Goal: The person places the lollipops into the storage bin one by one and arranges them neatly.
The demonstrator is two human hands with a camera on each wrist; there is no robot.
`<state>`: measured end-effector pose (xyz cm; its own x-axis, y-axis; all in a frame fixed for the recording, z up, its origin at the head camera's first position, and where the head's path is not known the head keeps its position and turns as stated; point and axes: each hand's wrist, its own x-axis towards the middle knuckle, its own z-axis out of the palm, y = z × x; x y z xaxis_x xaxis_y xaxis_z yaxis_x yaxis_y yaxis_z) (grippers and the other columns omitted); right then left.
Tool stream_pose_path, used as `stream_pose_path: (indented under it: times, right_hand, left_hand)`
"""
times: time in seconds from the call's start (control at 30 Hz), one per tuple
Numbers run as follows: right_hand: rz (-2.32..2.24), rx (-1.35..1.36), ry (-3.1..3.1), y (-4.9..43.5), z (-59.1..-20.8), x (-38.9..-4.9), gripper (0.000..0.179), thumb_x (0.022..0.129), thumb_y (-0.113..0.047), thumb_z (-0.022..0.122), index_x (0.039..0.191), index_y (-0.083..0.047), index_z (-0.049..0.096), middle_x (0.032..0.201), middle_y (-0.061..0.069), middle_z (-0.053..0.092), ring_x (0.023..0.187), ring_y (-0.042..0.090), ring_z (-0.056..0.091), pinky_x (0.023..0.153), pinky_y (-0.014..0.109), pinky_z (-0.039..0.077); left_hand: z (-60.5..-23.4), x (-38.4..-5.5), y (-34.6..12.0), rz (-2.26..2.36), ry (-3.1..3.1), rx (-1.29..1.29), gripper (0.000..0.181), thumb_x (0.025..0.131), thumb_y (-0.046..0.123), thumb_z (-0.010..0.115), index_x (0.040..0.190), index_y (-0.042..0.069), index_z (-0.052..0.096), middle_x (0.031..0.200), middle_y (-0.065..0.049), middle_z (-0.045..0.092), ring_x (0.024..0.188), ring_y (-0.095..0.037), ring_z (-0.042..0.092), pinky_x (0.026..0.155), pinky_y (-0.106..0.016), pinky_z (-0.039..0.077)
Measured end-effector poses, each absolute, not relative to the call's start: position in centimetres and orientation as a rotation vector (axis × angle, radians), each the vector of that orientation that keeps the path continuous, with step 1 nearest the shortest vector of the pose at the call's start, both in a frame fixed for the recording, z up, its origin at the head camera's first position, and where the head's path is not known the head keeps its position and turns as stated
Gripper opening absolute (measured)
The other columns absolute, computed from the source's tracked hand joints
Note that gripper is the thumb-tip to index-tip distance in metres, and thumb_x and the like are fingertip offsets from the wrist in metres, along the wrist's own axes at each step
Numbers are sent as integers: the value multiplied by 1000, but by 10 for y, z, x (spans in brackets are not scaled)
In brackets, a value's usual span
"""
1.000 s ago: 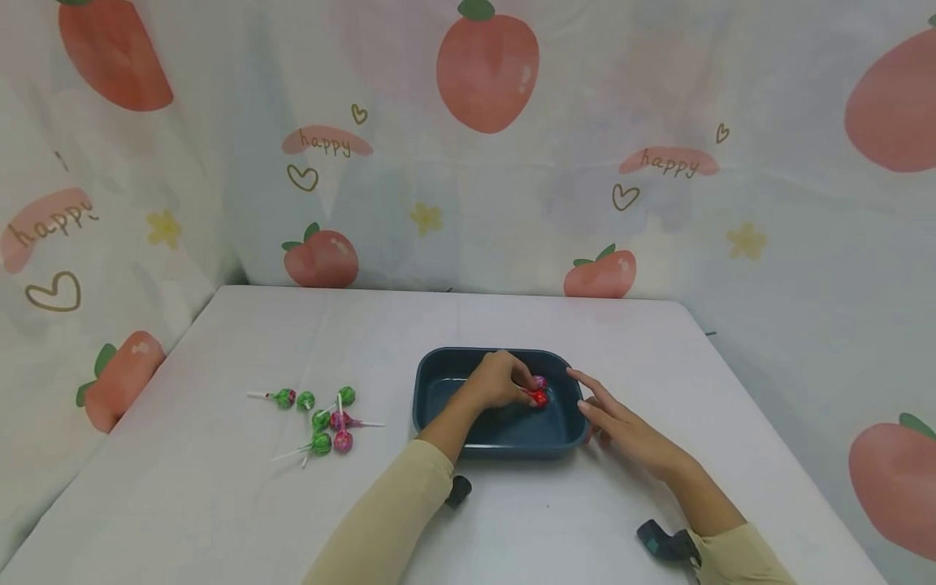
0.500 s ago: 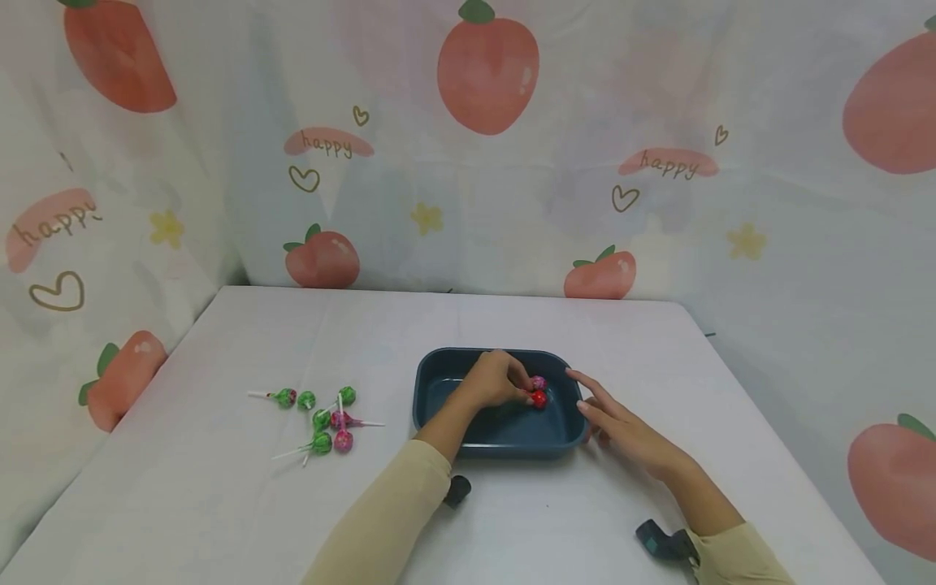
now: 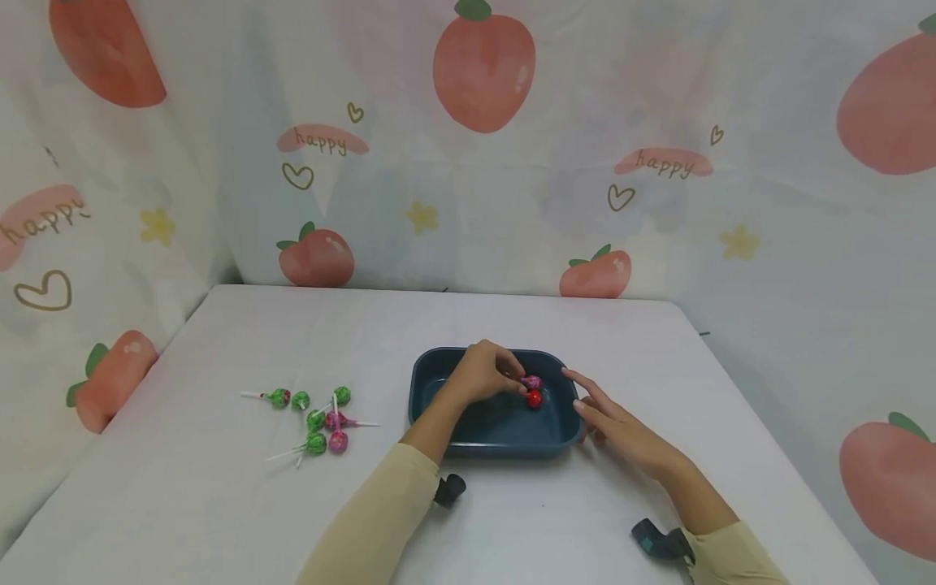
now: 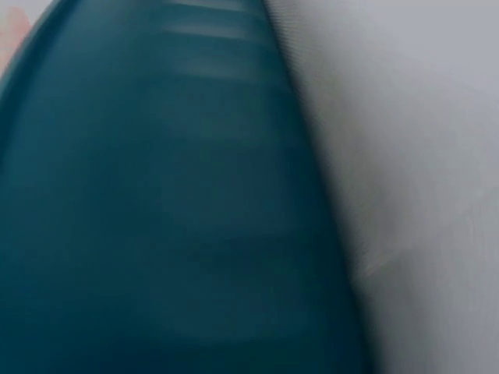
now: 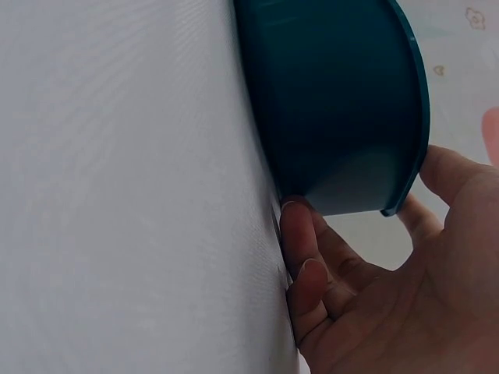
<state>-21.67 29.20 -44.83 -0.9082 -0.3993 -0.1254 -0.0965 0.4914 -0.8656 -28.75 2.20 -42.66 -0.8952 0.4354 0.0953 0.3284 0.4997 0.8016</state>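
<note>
inside the dark blue tray (image 3: 512,449), toward its right end, a red lollipop (image 3: 535,399) is set just nearer than a pink lollipop (image 3: 532,382); both are seen right beside the fingertips of the left hand (image 3: 483,374), which is reached in over the near wall. whether that hand's grip is clamped on a stick or only brought close cannot be told, since the gap is hidden in the head view and only blurred tray and cloth are shown from the left wrist. the grip of the right hand (image 3: 632,439) is spread, its fingertips laid against the tray's right end, nothing being pinched. a loose cluster of green lollipops (image 3: 316,443) and pink ones is strewn on the counter (image 3: 219,504), left of the tray. the candies are judged light, with hard, round heads and wrappers likely to be slippery; they are best taken by the thin, stiff stick, or lightly pinched at its base, as a head might be rolled away or a stick bent. the tray is probably rigid, best steadied at its rim.
</note>
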Motion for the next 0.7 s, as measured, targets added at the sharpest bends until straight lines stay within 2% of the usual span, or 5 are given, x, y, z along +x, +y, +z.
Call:
stream_pose_path:
  times: [0.7]
  right_hand:
    - [-1372,-389,2459,289,-449,-216,57,112,-39,43,164,-34,21,97,15,58,91,33,57,74,37,45]
  left_hand:
    - [-414,-277,-48,1250,2650,877,22,85,14,88,105,9,80,97,5,73,88,-10,66,82,-28,54]
